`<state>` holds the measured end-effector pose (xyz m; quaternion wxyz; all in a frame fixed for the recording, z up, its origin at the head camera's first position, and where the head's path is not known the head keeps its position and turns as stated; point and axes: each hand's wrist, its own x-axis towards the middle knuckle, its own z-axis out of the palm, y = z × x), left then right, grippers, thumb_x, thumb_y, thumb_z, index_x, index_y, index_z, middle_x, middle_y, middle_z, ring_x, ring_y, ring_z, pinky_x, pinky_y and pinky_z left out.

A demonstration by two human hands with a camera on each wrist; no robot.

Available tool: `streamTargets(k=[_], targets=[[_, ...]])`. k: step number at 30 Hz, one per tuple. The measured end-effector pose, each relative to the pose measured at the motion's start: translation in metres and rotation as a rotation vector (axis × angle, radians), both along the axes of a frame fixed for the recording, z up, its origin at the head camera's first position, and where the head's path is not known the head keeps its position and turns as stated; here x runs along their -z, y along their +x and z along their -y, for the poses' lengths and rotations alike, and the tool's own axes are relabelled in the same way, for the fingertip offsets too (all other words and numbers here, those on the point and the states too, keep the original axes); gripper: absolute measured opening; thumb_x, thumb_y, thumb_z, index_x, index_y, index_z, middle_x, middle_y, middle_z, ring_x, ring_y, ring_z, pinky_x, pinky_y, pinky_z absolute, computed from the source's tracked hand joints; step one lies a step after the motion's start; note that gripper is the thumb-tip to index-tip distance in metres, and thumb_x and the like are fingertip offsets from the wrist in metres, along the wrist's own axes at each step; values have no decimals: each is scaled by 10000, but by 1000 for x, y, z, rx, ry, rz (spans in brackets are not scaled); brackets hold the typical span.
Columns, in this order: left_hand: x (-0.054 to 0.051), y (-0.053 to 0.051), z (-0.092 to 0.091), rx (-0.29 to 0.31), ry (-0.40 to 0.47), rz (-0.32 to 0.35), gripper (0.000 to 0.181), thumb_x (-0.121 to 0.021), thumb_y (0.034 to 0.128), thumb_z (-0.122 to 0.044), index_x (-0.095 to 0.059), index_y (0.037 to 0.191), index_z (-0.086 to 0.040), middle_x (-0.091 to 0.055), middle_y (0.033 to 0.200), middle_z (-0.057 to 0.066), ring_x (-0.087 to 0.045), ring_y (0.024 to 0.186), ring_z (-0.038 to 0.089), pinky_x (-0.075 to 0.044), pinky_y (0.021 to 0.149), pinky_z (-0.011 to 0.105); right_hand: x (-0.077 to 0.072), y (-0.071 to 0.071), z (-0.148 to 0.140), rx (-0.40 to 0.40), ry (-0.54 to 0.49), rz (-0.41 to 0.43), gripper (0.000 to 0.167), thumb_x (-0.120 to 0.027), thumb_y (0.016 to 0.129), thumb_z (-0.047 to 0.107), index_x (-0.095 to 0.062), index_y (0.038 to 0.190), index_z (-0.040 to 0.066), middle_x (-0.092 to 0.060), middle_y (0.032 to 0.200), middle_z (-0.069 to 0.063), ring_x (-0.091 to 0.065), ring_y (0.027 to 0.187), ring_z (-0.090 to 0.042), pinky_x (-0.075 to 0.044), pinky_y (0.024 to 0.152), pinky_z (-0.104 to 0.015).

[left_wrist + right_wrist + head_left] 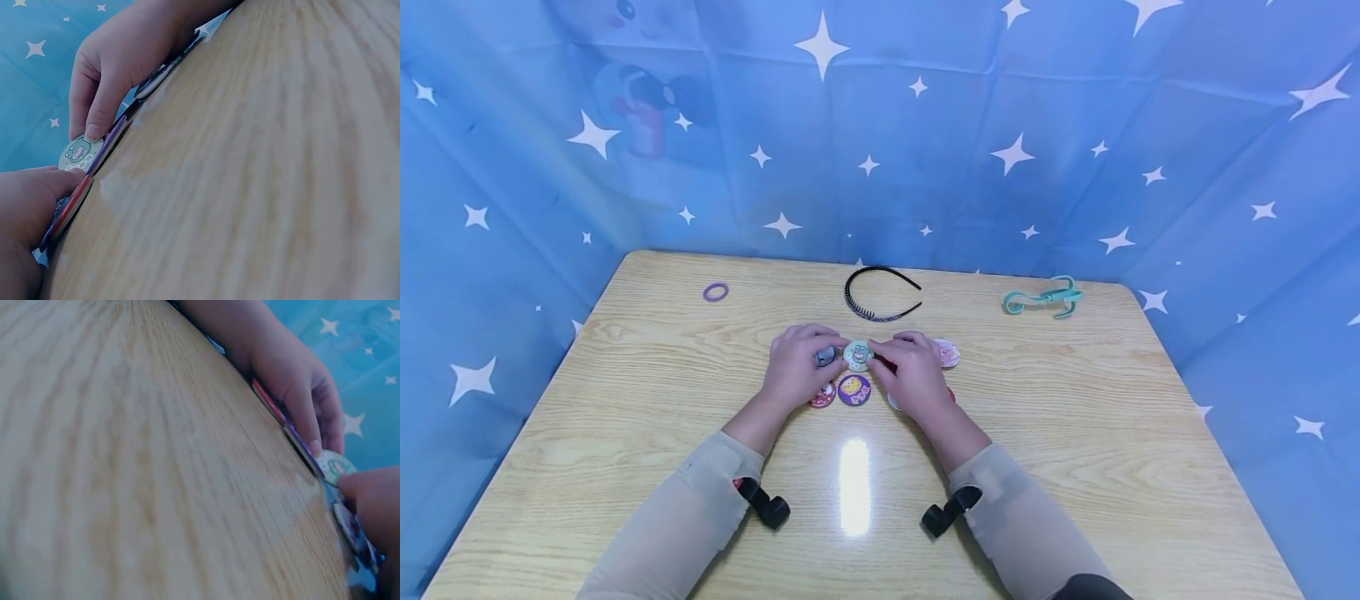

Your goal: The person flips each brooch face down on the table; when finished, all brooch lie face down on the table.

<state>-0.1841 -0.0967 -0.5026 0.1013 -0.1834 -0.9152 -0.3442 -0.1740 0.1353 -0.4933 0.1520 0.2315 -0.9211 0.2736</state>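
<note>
Between my two hands is a pale green round badge [857, 356] with a cartoon figure on it, tilted up off the table. My left hand [800, 367] pinches its left edge, and my right hand [913, 375] pinches the right edge, thumbs toward me. Just below lies a purple badge [853, 390] with a yellow figure. A red badge [823, 395] and a grey-blue badge [825, 357] are partly covered by my left hand. Beside my right hand lie a pink badge [948, 353] and a white badge [892, 401], the latter mostly hidden.
Behind the hands lies a black toothed headband [880, 317]. A purple ring [716, 292] is at the back left, and a teal claw-shaped hair clip [1045, 297] at the back right. The wooden table [647, 400] ends at a blue star-printed curtain [925, 167].
</note>
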Motion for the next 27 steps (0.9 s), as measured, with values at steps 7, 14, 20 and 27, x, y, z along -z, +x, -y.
streamTargets(k=[7,14,20,27], targets=[[-1,1,0,2,27,3,347,-880,911,-264,-803,1245,-213,-732,1295,12,-592,1259,294,-392,1044,558,0,-1,1,-4,-28,-10,318,-837,954,184,-793,1264,126,-808,1094,-51,-666,1174,-339,-426,1077,-543],[0,1,-1,-17,45,16,360,-879,909,-233,-800,1259,-251,-750,1288,-6,-596,1264,284,-392,1023,531,1,-1,2,23,-52,2,269,-833,958,189,-817,1224,157,-813,1060,-12,-669,1126,-304,-435,1062,-527],[-1,1,-1,-21,67,20,348,-862,927,-210,-801,1266,-258,-770,1254,-8,-599,1242,271,-379,1028,530,1,-2,1,25,-80,26,244,-828,961,189,-824,1204,158,-811,1067,3,-666,1119,-277,-429,1066,-502],[-4,2,-2,-20,108,15,302,-859,929,-196,-818,1226,-238,-795,1165,-15,-609,1212,268,-365,1051,549,0,-2,2,21,-88,17,184,-817,970,187,-833,1153,173,-784,940,35,-658,1099,-249,-434,1041,-490]])
